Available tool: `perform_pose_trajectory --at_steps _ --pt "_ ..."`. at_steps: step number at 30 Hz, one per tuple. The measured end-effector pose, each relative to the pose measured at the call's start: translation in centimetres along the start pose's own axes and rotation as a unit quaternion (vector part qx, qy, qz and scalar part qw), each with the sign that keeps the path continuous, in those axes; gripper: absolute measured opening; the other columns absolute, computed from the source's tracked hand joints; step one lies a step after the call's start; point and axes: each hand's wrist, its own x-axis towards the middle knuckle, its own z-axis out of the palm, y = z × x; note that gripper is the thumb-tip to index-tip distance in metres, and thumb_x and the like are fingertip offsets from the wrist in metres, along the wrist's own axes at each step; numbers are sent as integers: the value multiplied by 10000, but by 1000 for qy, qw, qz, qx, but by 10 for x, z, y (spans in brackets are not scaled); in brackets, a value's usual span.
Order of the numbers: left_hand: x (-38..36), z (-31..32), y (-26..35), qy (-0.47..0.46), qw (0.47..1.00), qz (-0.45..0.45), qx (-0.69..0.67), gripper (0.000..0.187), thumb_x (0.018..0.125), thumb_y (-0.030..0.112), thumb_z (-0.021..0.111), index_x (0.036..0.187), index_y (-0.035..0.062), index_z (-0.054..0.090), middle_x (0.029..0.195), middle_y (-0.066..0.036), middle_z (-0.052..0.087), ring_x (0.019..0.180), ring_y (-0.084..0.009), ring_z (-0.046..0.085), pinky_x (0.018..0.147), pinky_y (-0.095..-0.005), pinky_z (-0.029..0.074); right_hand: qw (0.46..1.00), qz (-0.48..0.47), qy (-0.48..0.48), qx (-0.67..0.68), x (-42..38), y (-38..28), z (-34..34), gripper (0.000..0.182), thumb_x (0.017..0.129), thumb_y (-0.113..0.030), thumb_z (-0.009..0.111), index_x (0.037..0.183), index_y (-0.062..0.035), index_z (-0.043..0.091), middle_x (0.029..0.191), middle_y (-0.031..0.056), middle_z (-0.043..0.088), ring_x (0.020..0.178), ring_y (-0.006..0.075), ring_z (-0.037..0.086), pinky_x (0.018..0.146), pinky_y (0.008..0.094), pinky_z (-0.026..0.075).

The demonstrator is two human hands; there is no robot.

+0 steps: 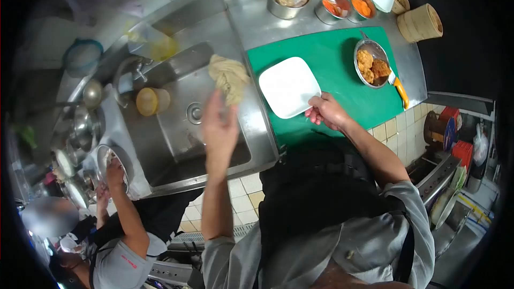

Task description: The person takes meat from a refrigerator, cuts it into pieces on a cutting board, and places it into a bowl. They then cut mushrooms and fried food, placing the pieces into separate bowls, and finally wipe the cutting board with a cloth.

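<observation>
My right hand (pixel 327 111) pinches the near right corner of a white square plate (pixel 289 86) between thumb and fingers. The plate is above the left part of a green cutting board (pixel 332 45). Over the right side of the sink, my left hand (pixel 220 123) is smeared by motion, its fingers pointing away from me. A crumpled beige cloth (pixel 229 75) is at its fingertips; whether they grip it cannot be made out. Farther right on the board, a metal strainer bowl (pixel 355 53) holds several fried brown pieces (pixel 366 60). Beside it lies an orange-handled knife (pixel 400 92).
A steel sink (pixel 171 139) contains a yellowish cup (pixel 152 101) near the faucet (pixel 140 69). Metal containers of food (pixel 288 10), (pixel 333 20) and bamboo steamers (pixel 420 23) line the back counter. At lower left, a co-worker (pixel 126 257) handles a metal bowl (pixel 101 163).
</observation>
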Motion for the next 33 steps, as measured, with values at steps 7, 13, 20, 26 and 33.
perform_pose_trajectory --at_steps 7,13,20,26,33 --pt "-35 109 -4 -130 951 -169 -224 801 995 198 745 1622 -1 286 1480 -268 519 1030 -219 690 804 -304 587 999 -2 -24 36 -16 9 -11 440 1064 -371 621 1263 16 554 1020 138 699 820 189 725 636 319 599" --pt "-25 117 -3 -136 944 -176 -242 782 999 72 692 1640 23 247 1543 -247 458 1115 -253 674 841 -316 608 990 -69 1 -120 -64 24 -84 513 1075 -399 614 1378 14 588 961 97 716 810 157 722 667 302 591" --pt "-25 129 85 21 986 163 12 407 976 60 681 1372 -14 620 1388 -241 615 1265 -401 616 1072 -440 491 896 -236 339 -162 -130 46 -222 312 1078 -250 633 1266 -2 655 913 31 700 767 99 662 657 283 557" --pt "-31 228 144 -144 982 56 -105 462 989 92 697 1431 14 588 1343 -208 663 1225 -300 655 1005 -401 537 748 -386 346 -415 -123 60 -335 263 900 -84 675 1153 -16 699 1057 206 681 959 374 647 873 451 548" --pt "-39 330 121 -161 941 -167 -247 639 1024 116 664 1579 114 346 1135 -72 638 900 -151 641 726 -299 548 751 -315 266 -516 -83 94 -391 427 880 -180 669 1285 -61 608 1211 199 616 1118 390 648 944 507 547"
